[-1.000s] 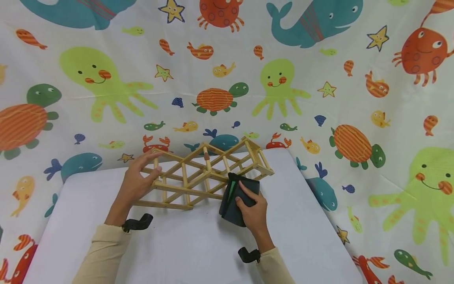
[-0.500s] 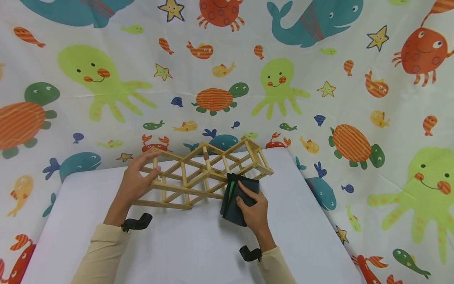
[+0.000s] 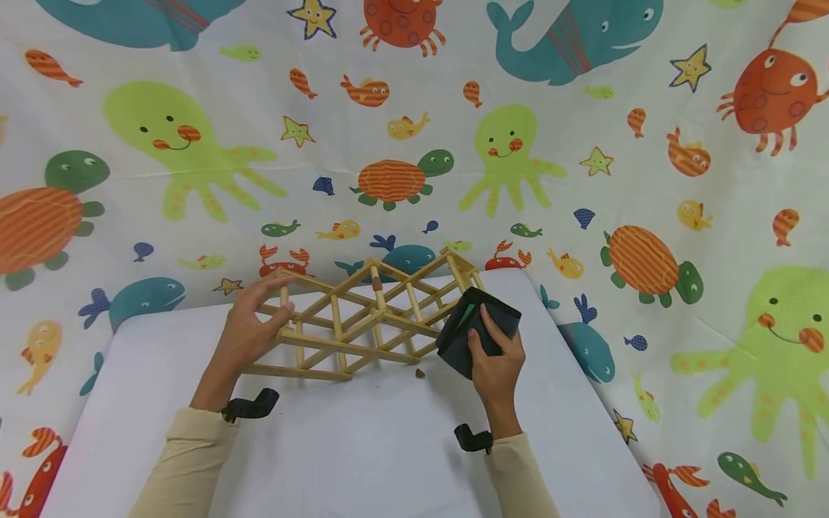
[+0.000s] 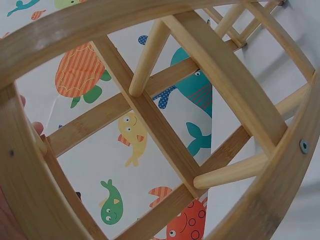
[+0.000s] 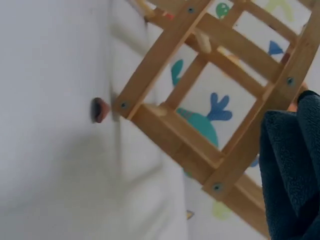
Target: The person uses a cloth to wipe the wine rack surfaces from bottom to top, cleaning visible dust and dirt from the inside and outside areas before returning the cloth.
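Observation:
A foldable wooden lattice rack stands on the white table, made of crossed flat slats and round dowels. My left hand grips its left end, thumb apart from the fingers; in the left wrist view the slats hide most of that hand. In my right hand is a folded dark teal cloth, held against the rack's right part at the front. The right wrist view shows the fuzzy cloth beside a slat, with the hand itself out of sight.
A small reddish-brown piece lies on the table just in front of the rack, also seen as a brown bit in the right wrist view. Behind hangs a sea-animal printed curtain, close to the table's back edge.
My right hand has moved the cloth right and farther back along the rack. The small reddish-brown piece, out of sight before, now shows. My left hand and the rack stay put.

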Motion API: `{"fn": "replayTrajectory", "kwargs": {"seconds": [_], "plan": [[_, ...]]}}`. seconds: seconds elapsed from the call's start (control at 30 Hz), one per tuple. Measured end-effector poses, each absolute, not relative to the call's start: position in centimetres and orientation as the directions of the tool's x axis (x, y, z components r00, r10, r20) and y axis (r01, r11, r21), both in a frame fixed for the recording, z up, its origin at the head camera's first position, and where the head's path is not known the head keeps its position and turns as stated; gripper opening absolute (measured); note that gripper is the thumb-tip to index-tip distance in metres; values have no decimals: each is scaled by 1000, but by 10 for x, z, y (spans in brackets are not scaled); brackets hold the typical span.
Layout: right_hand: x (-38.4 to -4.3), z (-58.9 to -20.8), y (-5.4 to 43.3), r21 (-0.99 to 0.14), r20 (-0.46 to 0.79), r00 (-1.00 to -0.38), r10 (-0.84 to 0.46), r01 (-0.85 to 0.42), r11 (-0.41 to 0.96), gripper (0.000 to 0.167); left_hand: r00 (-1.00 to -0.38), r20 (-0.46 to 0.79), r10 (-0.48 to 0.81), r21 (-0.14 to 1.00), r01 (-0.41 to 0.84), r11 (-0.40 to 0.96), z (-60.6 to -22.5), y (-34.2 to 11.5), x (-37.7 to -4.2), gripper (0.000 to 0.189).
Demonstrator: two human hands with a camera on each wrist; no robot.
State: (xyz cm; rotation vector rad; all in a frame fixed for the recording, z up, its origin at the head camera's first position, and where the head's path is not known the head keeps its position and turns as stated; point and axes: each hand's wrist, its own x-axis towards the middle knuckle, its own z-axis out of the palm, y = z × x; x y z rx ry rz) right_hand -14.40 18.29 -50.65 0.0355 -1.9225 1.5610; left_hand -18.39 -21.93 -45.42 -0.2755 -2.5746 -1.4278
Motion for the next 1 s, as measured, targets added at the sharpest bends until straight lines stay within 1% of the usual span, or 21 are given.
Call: {"fn": "replayTrajectory", "kwargs": {"seconds": [0.07,0.13,0.3,0.4,0.47,0.5,0.6,0.7,0.77,0.87,0.93,1.0], "plan": [[-145,-512,187,-874,480,-784,394,-390,290,49,-966,248,72,818,248,519,-456,-220,-184,49],[-146,-520,193,-887,452,-783,428,-341,313,50,-966,249,74,819,251,515,-457,-220,-185,49],[-146,-538,215,-910,351,-775,525,-151,386,53,-964,254,75,818,255,515,-457,-220,-185,49],[-143,-541,224,-912,323,-761,563,-90,401,54,-964,255,72,818,255,516,-457,-220,-184,49],[-139,-539,226,-912,332,-749,573,-100,398,54,-965,254,72,819,254,515,-456,-220,-184,48],[-136,-535,224,-913,346,-745,570,-126,389,53,-965,251,73,820,253,513,-456,-220,-184,49],[-132,-521,215,-904,412,-740,533,-259,339,52,-966,249,75,820,252,515,-455,-220,-184,48],[-133,-505,204,-882,469,-758,452,-381,276,50,-965,250,72,819,251,516,-455,-220,-185,48],[-137,-500,199,-874,485,-781,394,-412,259,50,-966,251,69,820,250,514,-455,-221,-185,48],[-142,-505,198,-881,462,-806,371,-370,294,51,-968,242,72,824,244,511,-456,-220,-185,49],[-145,-514,203,-886,435,-804,405,-303,350,52,-968,239,74,822,242,516,-456,-220,-185,49],[-147,-523,210,-894,392,-794,464,-211,395,53,-968,241,72,819,243,520,-455,-221,-184,49]]}}
